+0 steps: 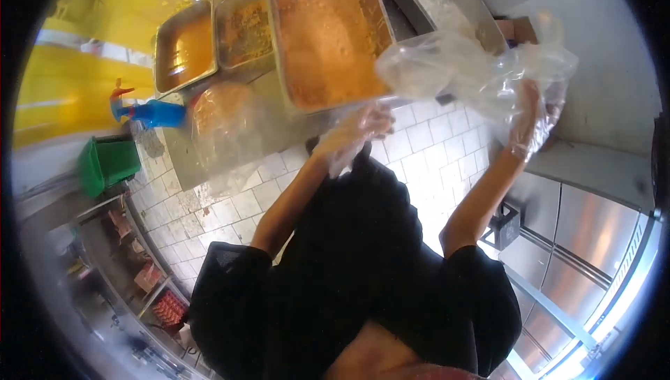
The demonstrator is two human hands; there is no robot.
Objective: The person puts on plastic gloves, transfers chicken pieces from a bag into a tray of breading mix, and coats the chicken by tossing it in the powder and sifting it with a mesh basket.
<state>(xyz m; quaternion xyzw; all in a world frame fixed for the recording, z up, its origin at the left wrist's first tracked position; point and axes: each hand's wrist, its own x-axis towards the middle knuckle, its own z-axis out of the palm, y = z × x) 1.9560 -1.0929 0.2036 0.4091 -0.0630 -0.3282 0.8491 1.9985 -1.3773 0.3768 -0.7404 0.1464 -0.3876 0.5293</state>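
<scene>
My right hand [539, 111], in a clear plastic glove, is raised at the right and grips a clear plastic bag [447, 66]. The bag spreads out to the left, puffed and crumpled, with its near end beside a big metal tray [285, 73] of orange-brown food. In front of that tray is my left hand [356, 132], also in a clear glove. Its fingers are curled together, and whatever they may hold is too blurred to make out. A filled clear bag [225, 118] with something orange in it rests on the counter to the left.
Two smaller metal trays, one of orange liquid [185, 48] and one of darker food [244, 31], stand left of the big one. A blue spray bottle [160, 113] and a green bin [108, 164] are farther left. Steel fridge doors [579, 240] and a dark crate [504, 226] lie at right.
</scene>
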